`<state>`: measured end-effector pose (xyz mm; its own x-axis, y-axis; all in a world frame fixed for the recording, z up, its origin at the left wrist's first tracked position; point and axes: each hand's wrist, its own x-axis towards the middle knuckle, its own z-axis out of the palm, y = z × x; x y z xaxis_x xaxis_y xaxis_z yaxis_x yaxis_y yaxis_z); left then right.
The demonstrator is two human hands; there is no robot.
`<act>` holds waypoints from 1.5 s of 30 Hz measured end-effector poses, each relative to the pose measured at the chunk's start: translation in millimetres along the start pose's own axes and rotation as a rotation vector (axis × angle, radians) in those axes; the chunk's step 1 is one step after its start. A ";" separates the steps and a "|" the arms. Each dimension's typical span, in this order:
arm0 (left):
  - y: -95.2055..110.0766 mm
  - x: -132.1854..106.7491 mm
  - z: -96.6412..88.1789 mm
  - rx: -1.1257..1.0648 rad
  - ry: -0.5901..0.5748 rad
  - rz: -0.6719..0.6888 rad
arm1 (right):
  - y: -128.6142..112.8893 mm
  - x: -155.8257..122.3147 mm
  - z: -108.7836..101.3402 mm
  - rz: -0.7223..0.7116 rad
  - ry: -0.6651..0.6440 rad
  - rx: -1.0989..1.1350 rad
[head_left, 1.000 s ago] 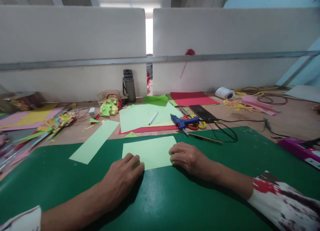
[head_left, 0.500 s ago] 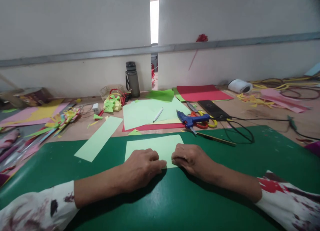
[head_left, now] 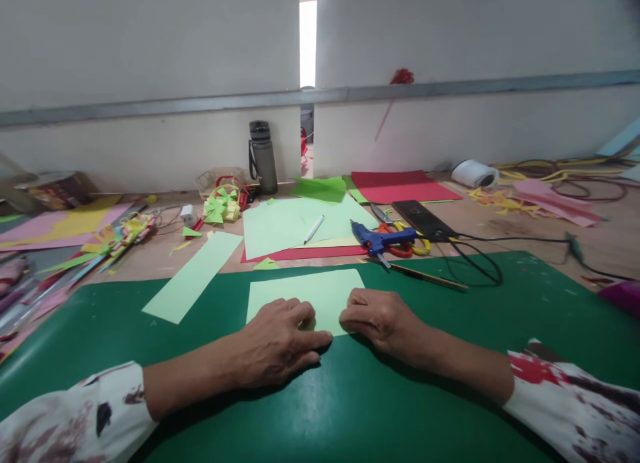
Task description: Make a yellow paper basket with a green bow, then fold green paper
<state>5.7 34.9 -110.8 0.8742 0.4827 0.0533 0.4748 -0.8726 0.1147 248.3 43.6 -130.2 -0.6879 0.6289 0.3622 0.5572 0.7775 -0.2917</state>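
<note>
A pale green sheet of paper [head_left: 307, 289] lies on the green mat under my two hands. My left hand [head_left: 283, 343] rests over its near left edge, index finger stretched along that edge and thumb apart below it. At the near right part of the sheet, my right hand [head_left: 383, 319] has its fingers bent and pressed together on the paper. The fingertips hide part of the near edge, so I cannot tell whether it is folded there. A pale green paper strip [head_left: 195, 276] lies slanted to the left of the sheet.
Beyond the sheet are a white pen [head_left: 314, 229] on larger paper, a blue glue gun [head_left: 385, 237], scissors [head_left: 425, 246] and a black power bank or phone [head_left: 423, 219]. A grey bottle [head_left: 263, 157] stands by the wall. Cut paper pieces [head_left: 223, 206] sit at left.
My left index finger has straightened along the paper's near edge, and the left thumb has come apart from it. My right hand stays at its place on the sheet.
</note>
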 end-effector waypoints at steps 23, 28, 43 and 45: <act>-19.8 -87.0 -12.1 0.101 0.076 -0.060 | 1.6 -2.7 -2.4 -0.024 0.015 0.031; -27.6 -104.4 -13.2 0.116 0.181 -0.048 | 0.8 -3.2 -2.7 -0.024 0.015 0.026; 13.7 -23.4 -4.9 -0.018 0.076 0.071 | -35.6 9.9 -5.1 -0.274 -0.182 -0.222; 13.4 -25.8 -3.8 -0.035 0.050 0.065 | -35.6 7.3 -6.3 -0.264 -0.237 -0.253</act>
<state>-10.9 11.1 -106.8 0.8963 0.4293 0.1111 0.4129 -0.8993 0.1440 226.4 20.5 -111.7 -0.8936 0.4142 0.1729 0.4237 0.9056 0.0206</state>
